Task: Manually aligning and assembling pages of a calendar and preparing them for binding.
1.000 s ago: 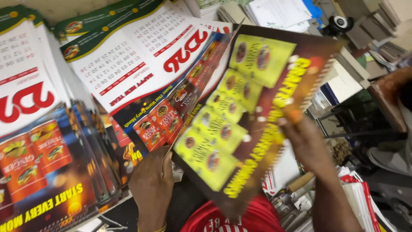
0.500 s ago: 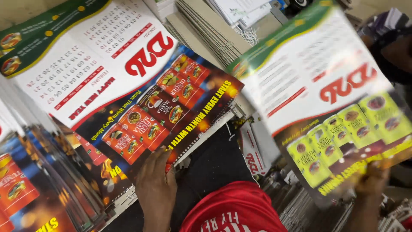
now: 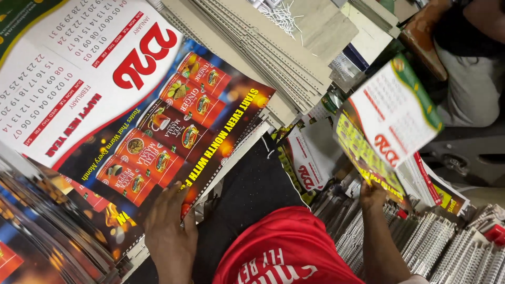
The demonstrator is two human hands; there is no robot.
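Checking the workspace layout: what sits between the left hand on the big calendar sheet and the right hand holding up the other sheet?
In the head view, between the left hand and right hand lie the person's black-clad lap and red shirt.

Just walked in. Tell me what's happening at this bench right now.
A person in a red shirt is sorting printed wall calendars. Their left hand lies flat on the bottom edge of a calendar sheet spread on top of a stack. Their right hand holds another calendar by its lower edge, lifted off to the side over piles of spiral-bound calendars. A stack of grey backing boards lies beyond the sheet.
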